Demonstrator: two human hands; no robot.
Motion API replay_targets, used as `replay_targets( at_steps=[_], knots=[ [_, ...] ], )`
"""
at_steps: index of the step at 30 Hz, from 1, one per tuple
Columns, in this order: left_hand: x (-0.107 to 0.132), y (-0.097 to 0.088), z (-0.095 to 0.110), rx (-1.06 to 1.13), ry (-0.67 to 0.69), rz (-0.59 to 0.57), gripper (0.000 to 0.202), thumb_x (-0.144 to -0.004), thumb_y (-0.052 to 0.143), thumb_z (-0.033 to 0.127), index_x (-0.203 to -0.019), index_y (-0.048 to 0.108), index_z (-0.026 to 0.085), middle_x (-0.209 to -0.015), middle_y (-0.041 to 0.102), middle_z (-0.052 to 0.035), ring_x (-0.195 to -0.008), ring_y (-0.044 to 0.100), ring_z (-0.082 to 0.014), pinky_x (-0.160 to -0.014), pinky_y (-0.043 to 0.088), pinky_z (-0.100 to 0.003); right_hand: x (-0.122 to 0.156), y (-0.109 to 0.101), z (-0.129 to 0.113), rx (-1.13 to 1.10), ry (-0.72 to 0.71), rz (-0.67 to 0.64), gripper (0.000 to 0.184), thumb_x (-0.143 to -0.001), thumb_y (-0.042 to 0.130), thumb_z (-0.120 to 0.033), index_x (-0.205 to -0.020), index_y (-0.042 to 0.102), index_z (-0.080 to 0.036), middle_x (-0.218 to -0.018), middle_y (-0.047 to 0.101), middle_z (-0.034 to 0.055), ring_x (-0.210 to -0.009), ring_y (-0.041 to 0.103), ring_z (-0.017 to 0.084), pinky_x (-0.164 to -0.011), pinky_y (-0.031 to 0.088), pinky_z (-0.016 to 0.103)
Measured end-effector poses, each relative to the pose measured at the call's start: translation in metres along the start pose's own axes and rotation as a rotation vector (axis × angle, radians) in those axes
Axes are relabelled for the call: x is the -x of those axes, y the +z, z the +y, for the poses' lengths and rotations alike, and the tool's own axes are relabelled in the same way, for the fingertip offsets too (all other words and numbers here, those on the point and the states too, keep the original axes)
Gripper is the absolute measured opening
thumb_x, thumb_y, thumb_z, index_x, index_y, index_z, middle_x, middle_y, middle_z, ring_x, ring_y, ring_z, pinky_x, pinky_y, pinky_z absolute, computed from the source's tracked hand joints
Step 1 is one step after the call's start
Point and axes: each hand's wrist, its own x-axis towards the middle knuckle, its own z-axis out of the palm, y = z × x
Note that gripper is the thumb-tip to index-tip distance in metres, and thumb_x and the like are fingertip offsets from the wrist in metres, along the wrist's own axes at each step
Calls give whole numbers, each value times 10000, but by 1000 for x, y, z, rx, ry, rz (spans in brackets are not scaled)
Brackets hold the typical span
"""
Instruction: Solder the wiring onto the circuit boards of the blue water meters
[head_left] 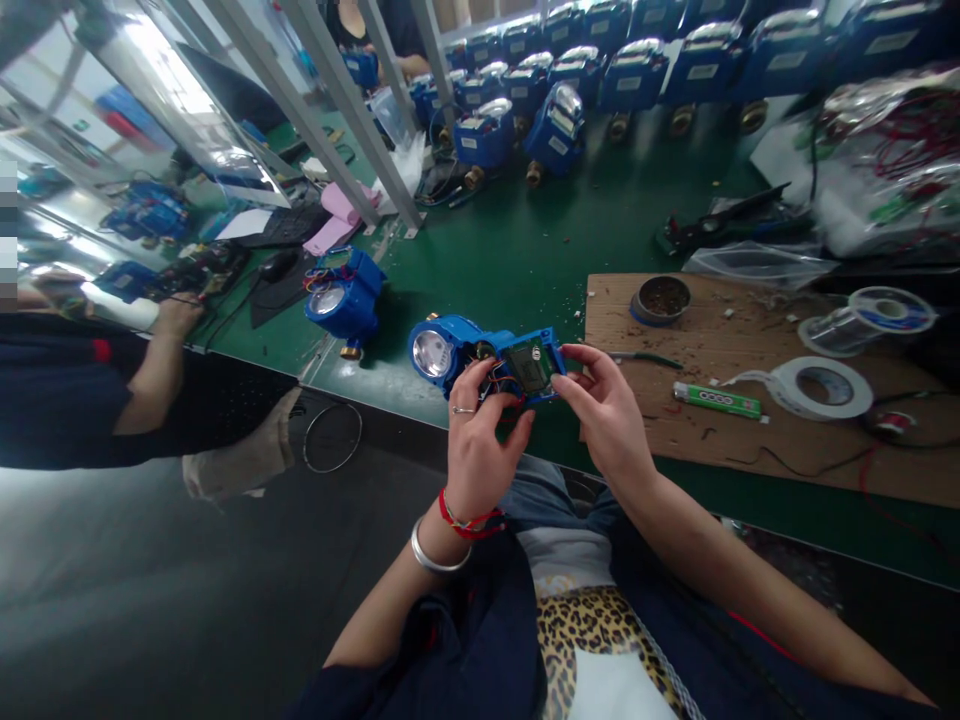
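Note:
A blue water meter [455, 343] with a round clear dial lies on the green bench in front of me. Its blue housing part is tilted open to the right and carries a green circuit board [534, 366]. Thin coloured wires [504, 382] run between the two. My left hand [480, 425] is bent over the wires, fingers closed on them; the fingertips are partly hidden. With thumb and fingers, my right hand [600, 405] pinches the right edge of the board's housing. A second blue meter [346, 295] with loose wires stands to the left.
Right of me, a cardboard sheet [637, 300] bears a small round tin [660, 299], a green glue tube [718, 401], a white tape roll [821, 387] and a solder spool [874, 318]. Several blue meters [634, 75] line the back. A co-worker's hand [178, 315] is at left.

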Motion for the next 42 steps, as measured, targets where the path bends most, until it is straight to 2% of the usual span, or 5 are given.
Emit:
replay_targets(
  at_steps=[6,18,26,33,42],
  knots=[
    [-2,2,-3,-42,67,-5,130,-897,550,138,-1008,614,159,-1412,442,-131,-1330,417,-276,-1086,408,-495,1,1,-5,46,19,32,413,-784,695,-400,-1138,572,-226,-866,616,-4,-738,573,118,-710,505,244],
    [-5,-14,-22,-48,185,-62,166,-897,587,189,-1062,590,181,-1385,497,-136,-1301,469,-265,-1050,447,-474,2,3,-13,1,121,15,444,-771,704,-438,-1122,569,-203,-979,668,24,-783,646,135,-769,547,271],
    [-6,-14,-18,-114,204,17,344,-889,572,156,-1226,511,182,-1286,600,-121,-1230,547,-231,-1158,279,-535,3,4,-25,58,156,7,513,-765,694,-476,-1181,572,-201,-1067,665,77,-778,687,166,-739,577,304],
    [-6,-13,-20,-107,220,15,396,-887,569,118,-1274,512,172,-1281,609,-115,-1218,560,-216,-1141,338,-510,5,6,-31,122,120,4,494,-783,685,-450,-1200,588,-204,-1018,666,74,-761,683,167,-752,581,326],
    [-4,-13,-20,-92,206,22,364,-899,541,100,-1255,530,174,-1276,615,-112,-1217,563,-209,-1125,371,-495,8,7,-30,232,-58,31,415,-797,687,-392,-1164,601,-218,-1241,545,90,-774,632,124,-737,578,294]
  ],
)
